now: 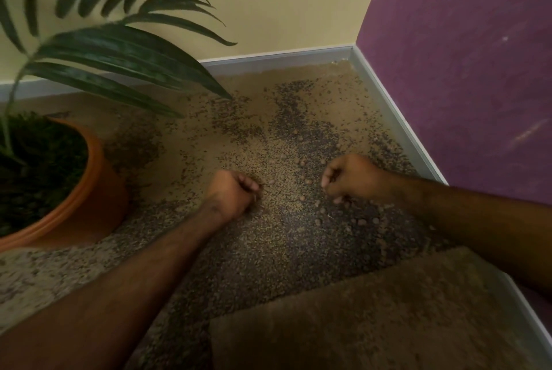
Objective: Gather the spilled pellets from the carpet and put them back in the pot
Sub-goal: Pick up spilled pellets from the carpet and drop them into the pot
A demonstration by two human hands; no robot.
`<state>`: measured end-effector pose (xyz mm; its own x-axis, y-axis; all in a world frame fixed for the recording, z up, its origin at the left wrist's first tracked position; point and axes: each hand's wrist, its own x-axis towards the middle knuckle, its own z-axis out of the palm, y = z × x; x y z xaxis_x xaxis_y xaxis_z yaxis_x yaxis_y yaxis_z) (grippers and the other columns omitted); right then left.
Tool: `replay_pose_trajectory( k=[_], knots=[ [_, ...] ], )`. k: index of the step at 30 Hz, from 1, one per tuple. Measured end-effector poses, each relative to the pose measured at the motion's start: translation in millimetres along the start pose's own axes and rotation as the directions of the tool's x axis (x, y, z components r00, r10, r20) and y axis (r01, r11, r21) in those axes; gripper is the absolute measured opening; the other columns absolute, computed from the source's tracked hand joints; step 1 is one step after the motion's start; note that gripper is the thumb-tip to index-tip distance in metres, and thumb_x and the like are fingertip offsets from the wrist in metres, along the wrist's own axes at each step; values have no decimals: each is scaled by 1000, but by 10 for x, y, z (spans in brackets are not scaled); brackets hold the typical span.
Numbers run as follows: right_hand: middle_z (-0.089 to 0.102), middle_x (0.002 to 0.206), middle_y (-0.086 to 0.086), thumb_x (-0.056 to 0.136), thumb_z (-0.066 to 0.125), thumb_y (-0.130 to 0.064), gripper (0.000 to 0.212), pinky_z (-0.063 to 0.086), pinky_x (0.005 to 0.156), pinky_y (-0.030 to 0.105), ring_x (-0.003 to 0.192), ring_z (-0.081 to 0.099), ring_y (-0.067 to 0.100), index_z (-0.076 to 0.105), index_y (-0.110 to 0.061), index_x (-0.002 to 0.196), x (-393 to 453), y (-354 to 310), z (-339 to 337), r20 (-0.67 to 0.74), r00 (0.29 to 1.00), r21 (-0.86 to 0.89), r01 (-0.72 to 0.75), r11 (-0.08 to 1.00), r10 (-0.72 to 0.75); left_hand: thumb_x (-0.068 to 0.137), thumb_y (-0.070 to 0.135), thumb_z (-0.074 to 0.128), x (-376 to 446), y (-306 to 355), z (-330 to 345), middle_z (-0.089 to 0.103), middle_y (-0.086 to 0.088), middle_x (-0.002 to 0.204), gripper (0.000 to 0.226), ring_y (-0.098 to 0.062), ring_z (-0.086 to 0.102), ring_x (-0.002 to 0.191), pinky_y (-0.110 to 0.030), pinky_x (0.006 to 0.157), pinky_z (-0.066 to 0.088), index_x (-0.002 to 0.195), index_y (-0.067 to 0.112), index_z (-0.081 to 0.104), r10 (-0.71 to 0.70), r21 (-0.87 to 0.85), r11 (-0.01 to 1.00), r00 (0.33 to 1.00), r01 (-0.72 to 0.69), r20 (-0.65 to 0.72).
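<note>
Small round brown pellets (302, 198) lie scattered on the speckled tan carpet (286, 238) between and around both hands. My left hand (231, 193) rests on the carpet with its fingers curled into a fist; what it holds is hidden. My right hand (348, 178) is also curled, knuckles up, fingertips touching the carpet near several pellets. The orange pot (98, 190) with dark soil and a green palm plant (113, 49) stands at the left, about a forearm's length from my left hand.
A grey skirting board (397, 112) runs along the yellow wall at the back and the purple wall (466, 70) at the right, meeting in a corner. A tan mat (373, 310) lies on the carpet in front of me. Palm leaves hang over the left part of the carpet.
</note>
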<state>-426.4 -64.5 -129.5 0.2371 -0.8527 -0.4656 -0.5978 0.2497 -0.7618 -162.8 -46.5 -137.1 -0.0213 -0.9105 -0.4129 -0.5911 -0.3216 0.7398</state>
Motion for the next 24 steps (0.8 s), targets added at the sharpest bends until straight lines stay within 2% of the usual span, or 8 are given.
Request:
replay_pose_trajectory(
  k=[2, 4, 6, 9, 12, 16, 20, 24],
  knots=[
    [65, 59, 13, 76, 67, 10, 9, 51, 46, 25, 49, 63, 20, 65, 2, 77, -29, -52, -13, -22, 999, 234, -39, 972, 45, 76, -6, 72, -33, 30, -26, 74, -15, 90, 16, -31, 70, 83, -42, 78, 59, 79, 10, 72, -22, -76, 997, 1000, 21, -12],
    [63, 66, 17, 79, 62, 11, 10, 55, 53, 31, 53, 62, 22, 63, 1, 78, -51, -138, -4, -20, 997, 401, -57, 914, 71, 74, -5, 74, -62, 56, -54, 73, -10, 87, 14, -16, 68, 73, -23, 69, 58, 82, 7, 72, -18, -101, 995, 999, 15, -30],
    [61, 68, 18, 81, 59, 12, 12, 54, 57, 34, 55, 61, 23, 61, 0, 78, -73, -256, 11, -12, 997, 500, -63, 864, 80, 73, -3, 75, -107, 118, -115, 71, -4, 77, 16, -4, 62, 58, -8, 50, 49, 87, 5, 73, -3, -101, 995, 999, -1, -43],
    [58, 68, 16, 82, 58, 13, 15, 56, 54, 31, 54, 60, 22, 60, -1, 76, -119, -505, 74, -5, 998, 574, -43, 817, 56, 73, 2, 77, -203, 223, -263, 72, -5, 81, 16, -12, 64, 66, -13, 52, 49, 86, 9, 75, 23, -62, 998, 998, -26, -55],
    [58, 64, 13, 83, 56, 13, 16, 56, 54, 30, 53, 58, 20, 58, -1, 76, -168, -805, 191, 18, 1000, 608, -11, 794, 1, 73, 7, 79, -366, 299, -493, 71, 4, 79, 14, -4, 62, 67, -8, 57, 47, 84, 13, 76, 78, 43, 996, 997, -77, -26],
    [60, 61, 10, 84, 56, 12, 16, 55, 52, 28, 51, 58, 17, 58, -2, 76, -216, -1243, 398, 72, 994, 610, 23, 792, -84, 70, 9, 81, -687, 271, -992, 68, 15, 71, 13, 7, 60, 65, -9, 63, 47, 77, 18, 76, 94, 78, 993, 995, -92, -33],
    [61, 60, 13, 82, 59, 11, 15, 55, 52, 29, 52, 59, 19, 61, -2, 74, -221, -1662, 685, 165, 977, 551, 21, 834, -134, 70, 6, 81, -1061, 35, -1438, 72, 4, 72, 12, -1, 63, 61, -16, 65, 53, 77, 15, 76, 71, -66, 994, 976, -86, -207],
    [63, 59, 12, 81, 61, 10, 18, 56, 53, 28, 52, 60, 19, 64, -4, 70, -143, -2117, 1019, 294, 941, 450, 17, 893, -166, 72, 6, 79, -1365, -353, -1702, 67, 12, 67, 16, 3, 58, 62, -11, 59, 48, 72, 21, 73, -3, -120, 992, 927, -46, -376]
  ],
)
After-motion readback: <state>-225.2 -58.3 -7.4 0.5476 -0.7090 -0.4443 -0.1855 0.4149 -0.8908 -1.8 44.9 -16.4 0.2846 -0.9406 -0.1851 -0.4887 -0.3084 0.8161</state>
